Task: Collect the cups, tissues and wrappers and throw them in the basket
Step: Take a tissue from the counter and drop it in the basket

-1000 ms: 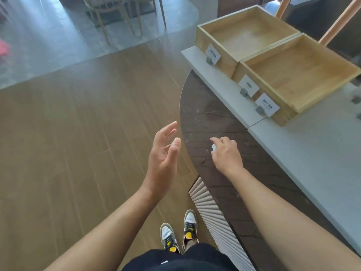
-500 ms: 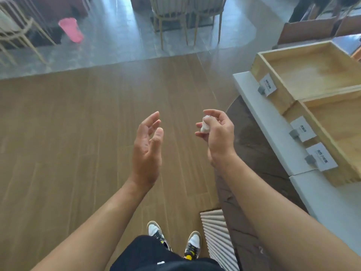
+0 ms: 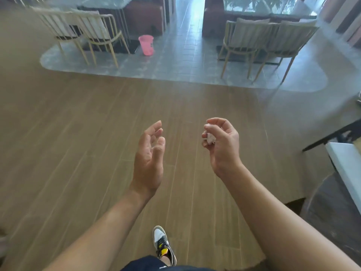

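My right hand (image 3: 221,142) is held up over the wooden floor with its fingers curled around a small crumpled white tissue (image 3: 210,138). My left hand (image 3: 150,153) hangs beside it, palm turned inward, fingers apart and holding nothing. Far ahead a pink basket (image 3: 146,45) stands on the grey tiled floor, next to a table leg and between the two groups of chairs.
Pale slatted chairs stand at the back left (image 3: 86,32) and back right (image 3: 259,42) by glass-topped tables. The counter's white edge (image 3: 345,169) and dark top are at the right border. Wooden floor (image 3: 88,133) stretches between me and the tiles.
My right hand lifted the tissue off the dark counter. The view swung left away from the wooden trays toward the room, bringing the pink basket and chairs into sight.
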`<action>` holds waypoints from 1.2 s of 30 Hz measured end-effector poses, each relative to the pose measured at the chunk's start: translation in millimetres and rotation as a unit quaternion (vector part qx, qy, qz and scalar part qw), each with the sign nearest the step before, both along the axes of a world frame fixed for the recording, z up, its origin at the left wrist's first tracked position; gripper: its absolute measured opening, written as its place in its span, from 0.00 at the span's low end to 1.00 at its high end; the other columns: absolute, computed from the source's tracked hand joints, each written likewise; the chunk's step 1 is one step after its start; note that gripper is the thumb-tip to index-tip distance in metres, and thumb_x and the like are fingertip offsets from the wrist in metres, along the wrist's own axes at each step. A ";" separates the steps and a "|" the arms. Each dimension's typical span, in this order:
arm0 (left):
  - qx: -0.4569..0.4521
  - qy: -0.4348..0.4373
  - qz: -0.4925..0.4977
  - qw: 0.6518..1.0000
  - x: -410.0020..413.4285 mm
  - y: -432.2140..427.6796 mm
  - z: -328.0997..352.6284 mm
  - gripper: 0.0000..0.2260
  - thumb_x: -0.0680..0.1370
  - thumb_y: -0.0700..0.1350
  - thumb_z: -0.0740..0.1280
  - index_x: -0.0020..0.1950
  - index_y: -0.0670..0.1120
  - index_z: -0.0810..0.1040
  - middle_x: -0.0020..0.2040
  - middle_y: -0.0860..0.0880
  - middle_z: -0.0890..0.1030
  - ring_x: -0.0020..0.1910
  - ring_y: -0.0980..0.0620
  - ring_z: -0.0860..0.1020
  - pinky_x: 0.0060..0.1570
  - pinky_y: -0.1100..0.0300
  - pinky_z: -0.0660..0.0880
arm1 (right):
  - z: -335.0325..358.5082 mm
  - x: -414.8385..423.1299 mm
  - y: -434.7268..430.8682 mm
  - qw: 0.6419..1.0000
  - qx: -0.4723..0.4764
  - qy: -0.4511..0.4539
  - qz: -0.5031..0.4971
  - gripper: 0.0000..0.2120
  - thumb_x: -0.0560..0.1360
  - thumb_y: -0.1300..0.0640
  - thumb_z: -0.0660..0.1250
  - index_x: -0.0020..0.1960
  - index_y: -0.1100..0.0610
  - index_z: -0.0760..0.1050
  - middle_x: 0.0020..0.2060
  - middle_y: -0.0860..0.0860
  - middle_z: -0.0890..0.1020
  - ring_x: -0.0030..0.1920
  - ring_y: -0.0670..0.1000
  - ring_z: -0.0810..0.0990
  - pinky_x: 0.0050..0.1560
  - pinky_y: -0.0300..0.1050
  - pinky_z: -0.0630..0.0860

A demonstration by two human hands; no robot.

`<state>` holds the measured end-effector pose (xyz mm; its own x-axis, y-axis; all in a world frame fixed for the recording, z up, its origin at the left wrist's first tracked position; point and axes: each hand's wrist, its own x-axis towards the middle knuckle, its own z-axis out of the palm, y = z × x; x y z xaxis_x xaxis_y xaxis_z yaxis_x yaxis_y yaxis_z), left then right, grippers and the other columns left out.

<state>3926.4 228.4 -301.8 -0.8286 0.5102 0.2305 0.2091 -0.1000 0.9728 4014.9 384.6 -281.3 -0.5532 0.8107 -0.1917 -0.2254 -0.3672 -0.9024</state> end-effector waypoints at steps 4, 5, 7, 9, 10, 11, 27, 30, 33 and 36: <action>-0.003 0.015 0.004 1.000 -78.2 -2.1 9.9 0.24 0.80 0.58 0.60 0.73 0.50 0.73 0.70 0.58 0.77 0.71 0.55 0.76 0.71 0.41 0.74 | 7.1 -80.1 2.9 1.000 0.002 0.006 0.011 0.09 0.76 0.70 0.68 0.44 0.57 0.78 0.38 0.51 0.77 0.35 0.50 0.76 0.34 0.44 0.71; -0.001 0.019 0.006 1.000 -96.5 -1.3 12.0 0.24 0.80 0.58 0.60 0.73 0.50 0.74 0.70 0.58 0.77 0.71 0.55 0.76 0.71 0.41 0.74 | 7.8 -98.0 4.2 1.000 0.000 0.009 0.013 0.09 0.76 0.70 0.68 0.44 0.57 0.78 0.39 0.51 0.77 0.35 0.51 0.77 0.34 0.44 0.71; 0.005 0.020 0.012 1.000 -128.8 2.5 15.1 0.24 0.80 0.58 0.61 0.73 0.49 0.74 0.70 0.57 0.77 0.71 0.55 0.76 0.71 0.41 0.74 | 9.3 -128.9 8.3 1.000 -0.003 0.008 0.013 0.10 0.76 0.70 0.68 0.44 0.57 0.78 0.39 0.52 0.77 0.36 0.51 0.77 0.34 0.45 0.72; 0.012 0.015 0.019 1.000 -157.3 9.1 16.5 0.25 0.80 0.58 0.61 0.73 0.47 0.74 0.70 0.56 0.77 0.70 0.54 0.76 0.71 0.40 0.74 | 10.0 -155.9 15.2 1.000 -0.002 0.006 0.012 0.10 0.76 0.70 0.68 0.44 0.56 0.77 0.39 0.52 0.77 0.36 0.51 0.78 0.35 0.45 0.72; 0.015 0.014 0.022 1.000 -170.4 13.6 16.2 0.26 0.80 0.58 0.61 0.73 0.46 0.74 0.70 0.54 0.77 0.71 0.53 0.76 0.71 0.40 0.73 | 10.2 -167.9 19.8 1.000 -0.001 0.006 0.013 0.10 0.76 0.71 0.68 0.44 0.57 0.77 0.39 0.52 0.78 0.36 0.51 0.78 0.35 0.44 0.73; 0.018 0.014 0.025 0.999 -183.2 19.0 15.5 0.26 0.80 0.58 0.61 0.74 0.46 0.73 0.70 0.53 0.77 0.71 0.52 0.76 0.72 0.39 0.73 | 10.3 -179.6 25.3 1.000 0.001 0.005 0.013 0.10 0.76 0.71 0.67 0.44 0.57 0.77 0.39 0.52 0.78 0.36 0.50 0.78 0.35 0.44 0.73; 0.016 0.014 0.069 0.997 -440.8 207.7 4.5 0.25 0.79 0.58 0.62 0.72 0.48 0.74 0.69 0.53 0.78 0.71 0.53 0.76 0.73 0.38 0.71 | -4.6 -448.6 218.9 0.999 0.007 0.003 0.054 0.10 0.77 0.71 0.67 0.44 0.57 0.76 0.39 0.52 0.77 0.37 0.51 0.78 0.34 0.43 0.73; 0.020 0.015 0.083 0.996 -488.2 254.6 10.7 0.25 0.79 0.58 0.62 0.72 0.47 0.74 0.69 0.51 0.78 0.71 0.52 0.77 0.73 0.37 0.71 | 7.2 -502.0 267.0 0.998 0.020 0.004 0.067 0.11 0.77 0.71 0.67 0.44 0.56 0.77 0.39 0.51 0.77 0.38 0.52 0.78 0.35 0.44 0.74; 0.024 0.010 0.091 0.996 -531.6 292.1 16.2 0.25 0.79 0.57 0.62 0.72 0.45 0.74 0.68 0.54 0.78 0.70 0.53 0.77 0.72 0.38 0.72 | 14.0 -550.0 305.6 0.997 0.026 0.001 0.073 0.11 0.76 0.71 0.67 0.44 0.56 0.77 0.38 0.51 0.77 0.38 0.52 0.79 0.35 0.44 0.74; 0.029 0.009 0.098 0.995 -578.5 320.5 15.1 0.23 0.79 0.58 0.62 0.71 0.49 0.75 0.68 0.55 0.79 0.70 0.52 0.77 0.73 0.37 0.72 | 15.8 -598.5 337.0 0.996 0.023 0.002 0.085 0.11 0.76 0.71 0.67 0.43 0.56 0.77 0.38 0.50 0.78 0.37 0.52 0.78 0.36 0.44 0.74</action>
